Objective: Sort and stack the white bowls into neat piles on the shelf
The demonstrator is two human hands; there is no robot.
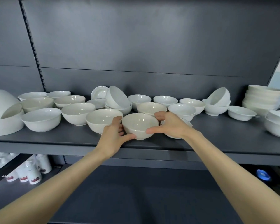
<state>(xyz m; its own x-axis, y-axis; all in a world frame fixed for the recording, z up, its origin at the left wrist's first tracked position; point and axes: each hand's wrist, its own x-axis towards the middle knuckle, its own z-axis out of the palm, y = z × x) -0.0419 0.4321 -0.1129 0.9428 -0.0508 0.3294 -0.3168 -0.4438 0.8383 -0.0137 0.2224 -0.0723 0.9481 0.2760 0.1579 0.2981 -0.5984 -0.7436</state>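
Two hands, the left hand (112, 137) and right hand (170, 125), cupped a white bowl (139, 126) at the front edge of the shelf (225, 136), where a level, straight lift seemed wisest among neighbouring bowls (78, 113).

At centre right the right grip (170, 125) covers most of a shallow dark-rimmed dish (187, 123), and fingers of the left grip (113, 136) are partly hidden between the held white bowl (140, 125) and its neighbour. The large bowl (0, 101) at far left and the nested bowls (276, 128) at far right run off the frame edges. Bottle labels (34, 180) at lower left are too blurred to read, and the blue round object (263, 174) at lower right cannot be identified.
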